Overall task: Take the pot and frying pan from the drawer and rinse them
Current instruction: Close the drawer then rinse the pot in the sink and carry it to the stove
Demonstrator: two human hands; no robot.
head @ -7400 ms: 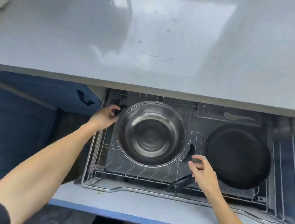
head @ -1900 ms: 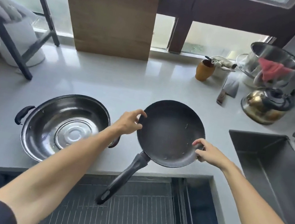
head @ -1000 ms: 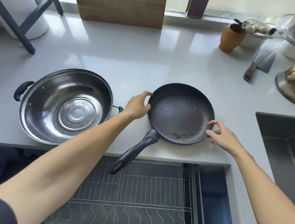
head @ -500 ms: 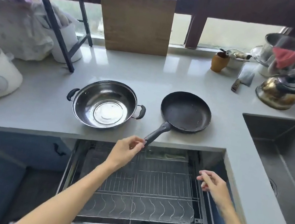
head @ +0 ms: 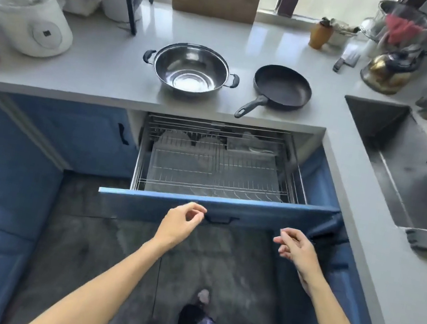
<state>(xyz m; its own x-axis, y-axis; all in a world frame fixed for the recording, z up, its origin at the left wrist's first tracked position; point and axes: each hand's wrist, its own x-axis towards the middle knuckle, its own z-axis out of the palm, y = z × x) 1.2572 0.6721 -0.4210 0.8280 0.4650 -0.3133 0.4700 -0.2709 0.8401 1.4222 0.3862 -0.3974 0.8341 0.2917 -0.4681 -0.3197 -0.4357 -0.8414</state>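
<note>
A steel pot (head: 190, 71) with two black handles stands on the grey counter (head: 107, 79). Right of it lies the black frying pan (head: 282, 87), its handle pointing over the counter's front edge. Below them the blue drawer (head: 269, 209) is pulled out, showing a bare wire rack. My left hand (head: 181, 223) hovers just in front of the drawer's black handle, fingers loosely curled, holding nothing. My right hand (head: 295, 246) hangs further right before the drawer front, also with nothing in it.
A dark steel sink (head: 407, 177) with a tap is at the right. A white rice cooker (head: 30, 18) stands at the left, a brass kettle (head: 388, 71), a cleaver and a brown jar at the back right, a wooden board against the window.
Both hands have let go of the pan and drawn back from the rack to the front of the drawer. My view has pulled back and downward, showing the floor and my feet.
</note>
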